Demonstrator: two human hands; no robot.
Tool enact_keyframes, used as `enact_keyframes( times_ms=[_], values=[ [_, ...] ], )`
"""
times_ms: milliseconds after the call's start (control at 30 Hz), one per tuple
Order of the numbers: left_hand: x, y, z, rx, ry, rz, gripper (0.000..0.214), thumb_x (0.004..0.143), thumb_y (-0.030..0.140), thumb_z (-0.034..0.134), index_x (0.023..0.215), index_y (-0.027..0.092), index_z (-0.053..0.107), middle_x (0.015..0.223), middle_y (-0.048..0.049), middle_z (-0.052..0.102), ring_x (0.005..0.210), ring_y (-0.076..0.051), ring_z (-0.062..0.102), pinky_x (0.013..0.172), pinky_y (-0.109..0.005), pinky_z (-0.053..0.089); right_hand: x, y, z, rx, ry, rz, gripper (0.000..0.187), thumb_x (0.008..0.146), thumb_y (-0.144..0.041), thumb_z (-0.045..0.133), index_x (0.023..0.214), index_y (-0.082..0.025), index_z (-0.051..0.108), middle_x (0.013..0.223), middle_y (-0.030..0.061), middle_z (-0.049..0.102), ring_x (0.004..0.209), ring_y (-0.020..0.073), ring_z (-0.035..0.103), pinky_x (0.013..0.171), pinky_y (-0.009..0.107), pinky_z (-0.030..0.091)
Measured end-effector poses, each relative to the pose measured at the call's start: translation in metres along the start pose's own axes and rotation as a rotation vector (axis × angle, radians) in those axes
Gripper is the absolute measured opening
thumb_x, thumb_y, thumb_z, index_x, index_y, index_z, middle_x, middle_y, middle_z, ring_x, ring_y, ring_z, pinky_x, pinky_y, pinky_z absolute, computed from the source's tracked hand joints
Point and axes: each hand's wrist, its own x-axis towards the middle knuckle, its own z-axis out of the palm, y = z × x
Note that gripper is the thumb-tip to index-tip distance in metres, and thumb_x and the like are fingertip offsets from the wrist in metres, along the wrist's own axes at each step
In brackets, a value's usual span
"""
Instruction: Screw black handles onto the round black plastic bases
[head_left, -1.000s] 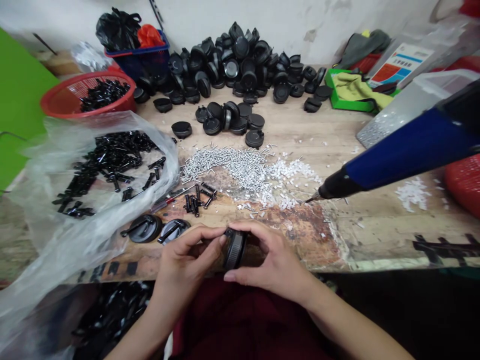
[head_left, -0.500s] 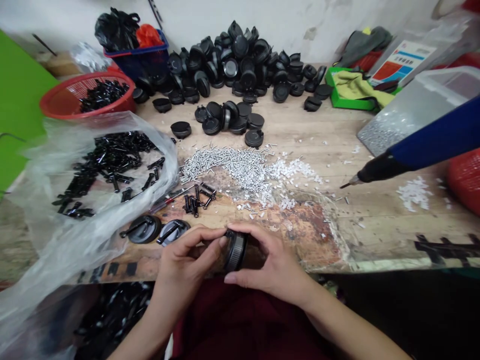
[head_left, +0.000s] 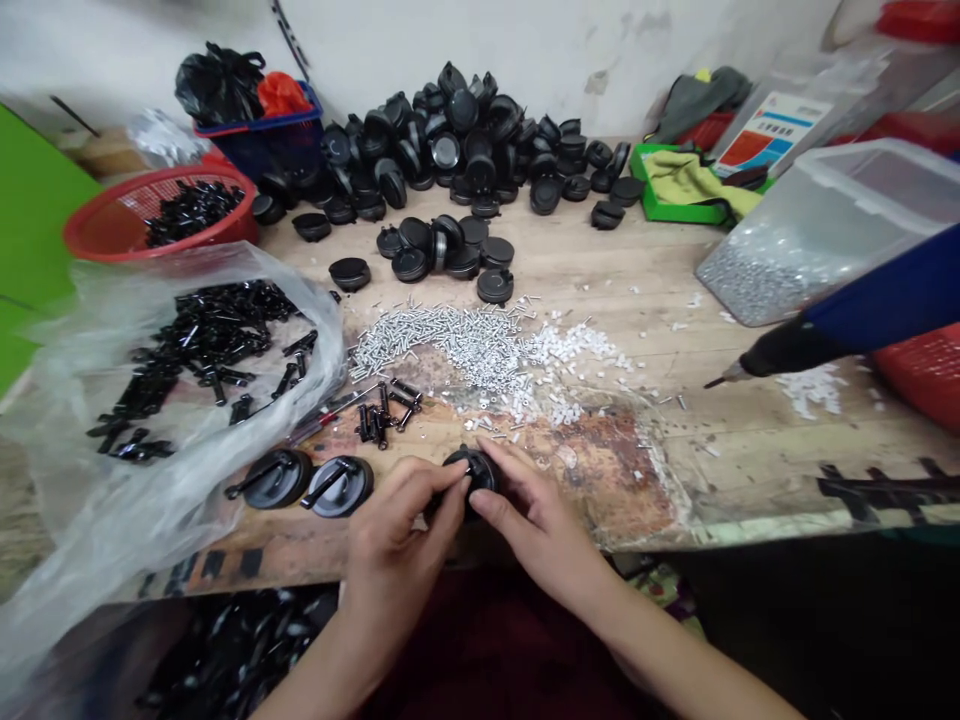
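A round black lid (head_left: 484, 468) stands near the table's front edge, partly hidden by my fingers. My right hand (head_left: 541, 520) grips its rim between thumb and fingers. On the lid's face, my left hand (head_left: 405, 520) pinches a small black piece with thumb and forefinger; most of that piece is hidden. To the left lie two grey-faced round lids (head_left: 341, 487), each with a black bar across it. Several loose black bars (head_left: 386, 412) lie beyond my left hand, beside a screwdriver with a red handle (head_left: 319, 420). Small silver screws (head_left: 442, 338) and white plastic bits (head_left: 577, 345) are spread farther back.
A blue power screwdriver (head_left: 817, 330) hangs at the right, before a clear bin (head_left: 825, 230). A plastic bag (head_left: 187, 480) of black bars and a red basket (head_left: 97, 225) occupy the left. Black lids (head_left: 465, 150) are heaped by the wall.
The lid has turned from edge-on to show its face more. My left fingers have moved onto that face, and my right thumb has come up to its rim. The camera view has shifted slightly.
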Motion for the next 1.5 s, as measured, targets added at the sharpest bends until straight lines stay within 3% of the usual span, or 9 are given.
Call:
enact_keyframes(
  times_ms=[133, 267, 367, 467, 767, 1167, 1267, 1367, 1500],
  values=[
    [0.008, -0.001, 0.0, -0.008, -0.109, -0.026, 0.02, 0.085, 0.016, 0.06, 0.104, 0.02, 0.065, 0.087, -0.0022, 0.066, 0.08, -0.012, 0.063, 0.069, -0.021, 0.049, 0.002, 0.009, -0.005, 0.201, 0.021, 0.085, 0.052, 0.083, -0.03, 0.062, 0.132, -0.029, 0.048, 0.125, 0.0066, 0.06, 0.112, 0.0217, 0.059, 0.099, 0.042, 0.046],
    [0.033, -0.016, -0.014, 0.169, -0.026, -0.113, 0.017, 0.085, 0.028, 0.06, 0.099, 0.022, 0.067, 0.092, -0.0019, 0.069, 0.078, -0.014, 0.063, 0.067, -0.025, 0.048, 0.006, 0.012, -0.015, 0.366, 0.098, 0.152, 0.057, 0.077, -0.026, 0.067, 0.13, -0.028, 0.047, 0.118, 0.0063, 0.061, 0.094, 0.0151, 0.066, 0.085, 0.031, 0.052],
    [0.055, -0.03, -0.018, 0.267, -0.029, -0.174, 0.016, 0.085, 0.033, 0.058, 0.091, 0.021, 0.067, 0.083, -0.001, 0.068, 0.069, -0.015, 0.061, 0.065, -0.027, 0.047, 0.009, 0.011, -0.021, 0.427, 0.13, 0.157, 0.048, 0.073, -0.024, 0.071, 0.118, -0.027, 0.054, 0.114, 0.0038, 0.062, 0.088, 0.0108, 0.065, 0.08, 0.025, 0.052],
    [0.069, -0.04, -0.013, 0.352, -0.102, -0.123, 0.017, 0.086, 0.033, 0.055, 0.086, 0.019, 0.067, 0.085, -0.0027, 0.069, 0.078, -0.018, 0.063, 0.073, -0.03, 0.047, 0.011, 0.012, -0.024, 0.5, 0.112, 0.145, 0.037, 0.073, -0.024, 0.072, 0.107, -0.026, 0.058, 0.108, 0.0012, 0.065, 0.086, 0.0093, 0.065, 0.078, 0.022, 0.051],
    [0.094, -0.055, 0.001, 0.583, -0.184, -0.008, 0.017, 0.086, 0.024, 0.048, 0.089, 0.018, 0.064, 0.09, -0.0074, 0.068, 0.088, -0.023, 0.062, 0.082, -0.034, 0.046, 0.014, 0.014, -0.023, 0.658, 0.081, 0.174, 0.037, 0.07, -0.025, 0.075, 0.104, -0.023, 0.06, 0.1, 0.0018, 0.068, 0.088, 0.0116, 0.065, 0.081, 0.025, 0.051],
    [0.117, -0.064, 0.02, 0.721, -0.268, 0.084, 0.015, 0.081, 0.023, 0.054, 0.071, 0.019, 0.064, 0.075, -0.0097, 0.066, 0.076, -0.025, 0.059, 0.073, -0.037, 0.045, 0.019, 0.01, -0.022, 0.649, 0.084, 0.126, 0.037, 0.068, -0.027, 0.075, 0.103, -0.024, 0.063, 0.11, 0.0044, 0.068, 0.098, 0.0168, 0.064, 0.09, 0.035, 0.05],
    [0.114, -0.058, 0.016, 0.681, -0.261, 0.101, 0.015, 0.082, 0.024, 0.055, 0.072, 0.019, 0.064, 0.075, -0.0092, 0.067, 0.076, -0.025, 0.06, 0.074, -0.037, 0.046, 0.02, 0.007, -0.024, 0.66, 0.085, 0.087, 0.036, 0.068, -0.027, 0.075, 0.103, -0.025, 0.064, 0.111, 0.0044, 0.068, 0.102, 0.0183, 0.063, 0.094, 0.038, 0.049],
    [0.099, -0.034, 0.006, 0.534, -0.216, 0.118, 0.012, 0.085, 0.029, 0.056, 0.082, 0.02, 0.064, 0.084, -0.0063, 0.069, 0.082, -0.022, 0.062, 0.076, -0.035, 0.048, 0.021, 0.005, -0.024, 0.662, 0.089, 0.066, 0.036, 0.069, -0.026, 0.075, 0.104, -0.026, 0.065, 0.109, 0.0037, 0.07, 0.1, 0.0183, 0.065, 0.095, 0.039, 0.048],
    [0.067, 0.002, -0.002, 0.076, -0.117, 0.174, 0.003, 0.082, 0.02, 0.063, 0.085, 0.021, 0.064, 0.092, -0.0025, 0.07, 0.089, -0.017, 0.064, 0.083, -0.031, 0.049, 0.02, 0.004, -0.024, 0.636, 0.074, 0.025, 0.036, 0.072, -0.023, 0.073, 0.107, -0.026, 0.066, 0.105, 0.0029, 0.071, 0.1, 0.0178, 0.065, 0.096, 0.039, 0.048]
  ],
)
